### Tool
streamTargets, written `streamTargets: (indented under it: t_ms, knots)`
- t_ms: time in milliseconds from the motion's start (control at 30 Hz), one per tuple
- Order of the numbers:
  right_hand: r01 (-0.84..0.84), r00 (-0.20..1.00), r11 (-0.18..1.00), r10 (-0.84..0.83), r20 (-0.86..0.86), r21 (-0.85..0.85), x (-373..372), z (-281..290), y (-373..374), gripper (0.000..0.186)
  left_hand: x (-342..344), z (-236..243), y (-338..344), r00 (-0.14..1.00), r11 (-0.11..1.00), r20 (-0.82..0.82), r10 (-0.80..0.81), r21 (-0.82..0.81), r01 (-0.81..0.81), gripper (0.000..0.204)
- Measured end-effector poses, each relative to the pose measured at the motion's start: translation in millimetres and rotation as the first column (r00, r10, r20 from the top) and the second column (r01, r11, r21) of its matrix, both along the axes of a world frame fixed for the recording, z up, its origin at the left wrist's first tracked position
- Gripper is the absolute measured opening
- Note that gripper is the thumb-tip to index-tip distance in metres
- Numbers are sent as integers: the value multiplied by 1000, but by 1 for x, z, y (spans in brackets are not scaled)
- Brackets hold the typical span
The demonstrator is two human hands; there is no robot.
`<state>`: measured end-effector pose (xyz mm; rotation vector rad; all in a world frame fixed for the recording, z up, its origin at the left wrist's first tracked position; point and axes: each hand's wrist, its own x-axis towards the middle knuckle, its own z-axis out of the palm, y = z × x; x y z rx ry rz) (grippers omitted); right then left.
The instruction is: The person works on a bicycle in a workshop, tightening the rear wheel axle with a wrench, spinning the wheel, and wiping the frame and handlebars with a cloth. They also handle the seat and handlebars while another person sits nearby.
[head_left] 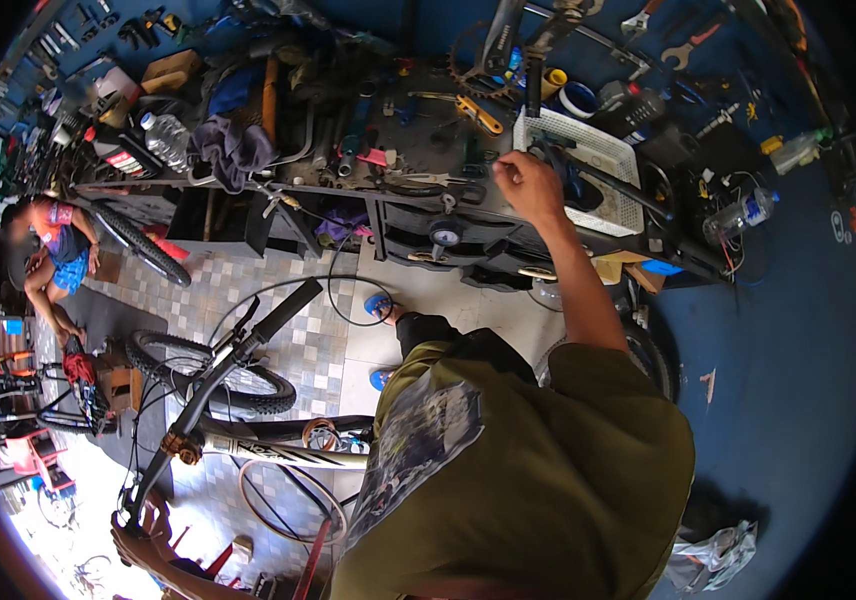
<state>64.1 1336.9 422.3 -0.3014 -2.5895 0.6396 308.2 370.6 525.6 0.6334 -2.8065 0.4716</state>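
My left hand (145,533) is wrapped round the near end of a bicycle handlebar (210,385), at the lower left. The bar's far end carries a black grip (288,310) and a brake lever. Below the bar, the white bicycle frame (283,452) runs toward my body. My right hand (530,188) is over the front edge of the cluttered workbench (403,150), fingers curled in; whether they hold something small is hidden. It is nearest the left side of a white perforated basket (588,150). Pliers (435,178) lie just left of this hand.
An orange-handled cutter (478,115), a grey rag (231,150) and a clear bottle (166,138) are on the bench. Above the basket hangs a crank with a chainring (488,60). A loose wheel (213,375) lies left of my feet. Another person (53,255) sits at the far left.
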Motion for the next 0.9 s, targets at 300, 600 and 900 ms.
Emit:
streamTargets:
  t_ms: [300,600,900]
  knots:
    - [549,817,835,-531,225,-22,35,-73,198,30,-4,1,11,1000,1000,-25,1,26,0,53]
    - [456,669,883,-260,696,-108,2,-39,170,38,-21,4,15,999,999,-15,-32,8,32,53]
    - [347,935,674,-191,299,-652,-11,-32,205,30,-9,-8,5,999,999,-1,-54,1,54,54]
